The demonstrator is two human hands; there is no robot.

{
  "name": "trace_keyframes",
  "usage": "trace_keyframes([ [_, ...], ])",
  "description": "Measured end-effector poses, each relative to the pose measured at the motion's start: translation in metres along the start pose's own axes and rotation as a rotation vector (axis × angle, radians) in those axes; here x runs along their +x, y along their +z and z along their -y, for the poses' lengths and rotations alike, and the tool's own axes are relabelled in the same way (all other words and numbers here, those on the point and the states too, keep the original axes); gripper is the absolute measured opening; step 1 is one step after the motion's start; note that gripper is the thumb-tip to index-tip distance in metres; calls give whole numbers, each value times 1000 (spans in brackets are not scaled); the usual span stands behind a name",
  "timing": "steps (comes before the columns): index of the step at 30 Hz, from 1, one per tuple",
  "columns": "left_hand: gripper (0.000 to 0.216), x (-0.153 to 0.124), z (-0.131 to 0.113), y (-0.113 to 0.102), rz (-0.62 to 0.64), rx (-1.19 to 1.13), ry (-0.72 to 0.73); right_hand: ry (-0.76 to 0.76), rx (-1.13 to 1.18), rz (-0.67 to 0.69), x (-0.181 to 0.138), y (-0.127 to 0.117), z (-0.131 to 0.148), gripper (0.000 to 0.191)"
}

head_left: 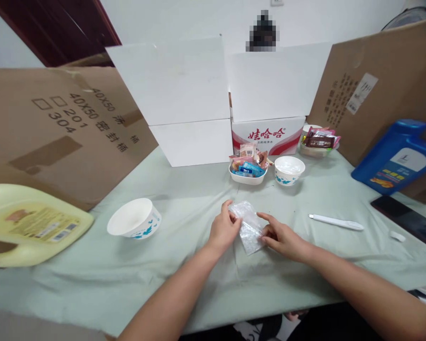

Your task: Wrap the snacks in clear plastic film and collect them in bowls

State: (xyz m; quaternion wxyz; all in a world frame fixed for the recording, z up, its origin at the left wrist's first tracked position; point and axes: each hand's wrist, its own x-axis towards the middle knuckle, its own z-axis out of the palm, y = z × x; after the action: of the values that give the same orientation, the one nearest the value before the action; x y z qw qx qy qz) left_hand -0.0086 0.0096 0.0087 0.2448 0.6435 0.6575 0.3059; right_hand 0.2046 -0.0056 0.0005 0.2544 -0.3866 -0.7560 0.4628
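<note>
A small clear plastic bag (247, 227), crinkled and see-through, is between my two hands over the table's middle. My left hand (224, 230) pinches its upper left edge between thumb and fingers. At the bag's right edge, my right hand (282, 238) has its thumb and bent fingers closed on the plastic, while the index finger points out above it. Behind the bag stands a white dish (248, 180) of wrapped snacks. Beside that dish is a paper bowl (289, 176) with clear plastic inside. Off to the left sits another white paper bowl (137, 222), tilted in view.
A white knife-like tool (336, 222) lies right of my hands, near a black phone (408, 220). A blue jug (394, 156) and a yellow jug (35, 227) flank the green cloth (184, 199). Cardboard boxes (74, 128) wall the back and sides. More snacks (319, 139) sit back right.
</note>
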Motion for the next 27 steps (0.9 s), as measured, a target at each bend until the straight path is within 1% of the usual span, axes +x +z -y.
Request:
trace_keyframes([
  [3,57,-2,-2,1,33,153,-5,-4,-28,-44,0,2,-4,57],
  [5,58,-3,-2,1,0,244,35,-69,-130,-120,-3,1,-2,46],
  [7,58,-4,-2,2,-82,339,103,-209,-322,-221,-7,-2,3,34],
  [8,56,-4,-3,2,-120,387,142,-293,-431,-242,-9,-3,7,30],
  [9,51,-4,-3,2,-141,434,188,-370,-532,-224,-10,-4,11,30],
  [10,44,-4,-4,2,-135,479,248,-431,-609,-170,-12,-4,14,30],
  [12,27,-4,-4,0,-51,549,398,-482,-686,-5,-13,-3,18,32],
  [14,23,-3,-4,-2,73,581,497,-473,-704,105,-11,1,16,33],
  [16,27,-2,-1,-5,151,574,517,-471,-714,107,-9,4,11,28],
  [18,30,-2,2,-9,172,546,520,-495,-731,60,-7,7,6,20],
  [20,31,-1,5,-11,176,517,547,-537,-763,18,-5,8,4,18],
  [24,31,-3,9,-8,207,461,626,-623,-856,-1,-9,4,13,21],
  [27,30,-7,9,0,278,385,721,-617,-862,40,-15,0,23,12],
])
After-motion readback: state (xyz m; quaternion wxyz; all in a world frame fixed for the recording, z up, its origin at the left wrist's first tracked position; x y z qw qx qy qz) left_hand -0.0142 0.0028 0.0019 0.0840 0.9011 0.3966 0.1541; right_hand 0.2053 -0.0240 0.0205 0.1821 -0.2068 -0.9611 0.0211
